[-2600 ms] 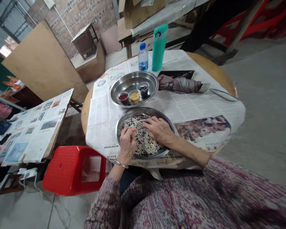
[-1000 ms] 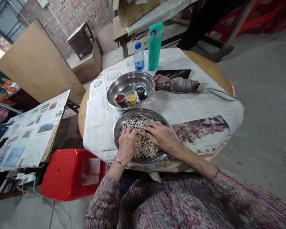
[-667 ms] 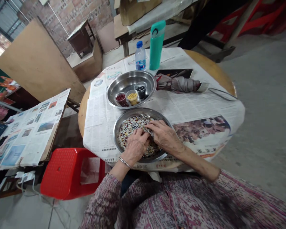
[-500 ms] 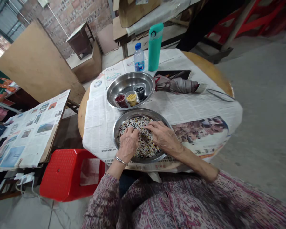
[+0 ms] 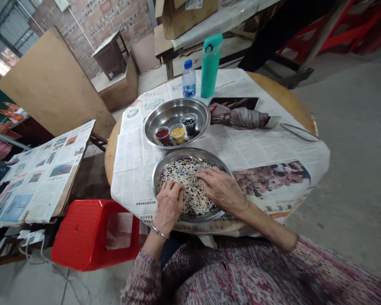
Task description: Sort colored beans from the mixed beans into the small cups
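Note:
A steel bowl [image 5: 156, 178] near me holds a spread mix of white grains with dark, red and yellow beans [image 5: 186, 169]. My left hand [image 5: 169, 201] is over its left side, fingers curled and pressed together at the mix; whatever they pinch is hidden. On the right, my right hand [image 5: 220, 188] reaches over the rim, fingers stretched out and fingertips on the grains. Behind is a second steel bowl [image 5: 160, 112] with clear cups inside: one of red beans [image 5: 162, 134], one of yellow beans [image 5: 178, 134], one of black beans [image 5: 189, 123].
Newspaper [image 5: 130, 169] covers the round table. Beyond the bowls stand a water bottle [image 5: 189, 80] and a teal flask [image 5: 211, 65]. A folded grey umbrella [image 5: 247, 117] and a dark flat object [image 5: 238, 102] lie at right. A red stool [image 5: 79, 233] stands on my left.
My left hand has drawn back toward me, and the gap between both hands has widened, baring more of the mix. The view has shifted slightly.

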Available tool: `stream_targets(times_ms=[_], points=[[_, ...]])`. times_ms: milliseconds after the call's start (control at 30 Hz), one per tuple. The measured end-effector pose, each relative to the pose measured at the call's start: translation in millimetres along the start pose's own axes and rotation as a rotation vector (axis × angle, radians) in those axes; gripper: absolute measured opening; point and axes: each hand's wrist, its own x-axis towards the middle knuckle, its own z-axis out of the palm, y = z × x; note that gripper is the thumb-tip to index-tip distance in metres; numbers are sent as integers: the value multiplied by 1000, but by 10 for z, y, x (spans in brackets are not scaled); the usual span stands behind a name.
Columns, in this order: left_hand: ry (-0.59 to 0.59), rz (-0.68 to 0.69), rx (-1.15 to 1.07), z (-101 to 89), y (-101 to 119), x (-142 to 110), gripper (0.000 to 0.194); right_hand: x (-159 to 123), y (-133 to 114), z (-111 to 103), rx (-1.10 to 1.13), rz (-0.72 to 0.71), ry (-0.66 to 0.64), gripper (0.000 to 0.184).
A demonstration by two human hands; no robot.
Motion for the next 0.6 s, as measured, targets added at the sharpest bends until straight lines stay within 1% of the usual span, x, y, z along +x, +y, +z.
stream_targets(times_ms=[133,267,600], points=[[22,0,-25,31,-15,-16,13,-12,9,16,-24,-20,-45,18],[37,-7,-56,54,-23,-27,15,-29,32,26,23,-42,-68,16],[45,-29,-112,92,-49,-40,18,-37,32,40,80,-68,-9,20]])
